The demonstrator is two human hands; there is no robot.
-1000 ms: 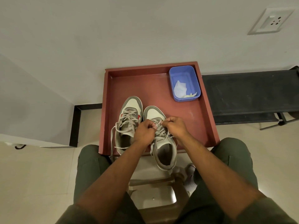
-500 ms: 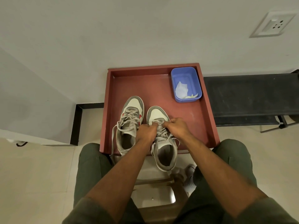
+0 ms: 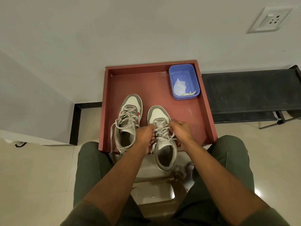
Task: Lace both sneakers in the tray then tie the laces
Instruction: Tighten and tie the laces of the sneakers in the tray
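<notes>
Your left hand (image 3: 145, 136) and right hand (image 3: 181, 132) have slid from the top eyelets toward the tongue of the right-side grey-and-white sneaker (image 3: 162, 137) in the red-brown tray (image 3: 153, 85), fingers curled pinching its grey laces (image 3: 160, 130), so lacing looks nearly done.

The 2 sneakers, the left sneaker (image 3: 128, 121) and the right sneaker (image 3: 162, 137), show smooth white panels with matt grey trim that looks like suede, and flat woven cloth laces (image 3: 160, 130). The red-brown tray (image 3: 146, 88) has a smooth, faintly satin finish. The blue tub (image 3: 194, 74) is smooth plastic holding crumpled white paper (image 3: 179, 87), possibly tissue. The floor tiles (image 3: 32, 168) are glossy.
</notes>
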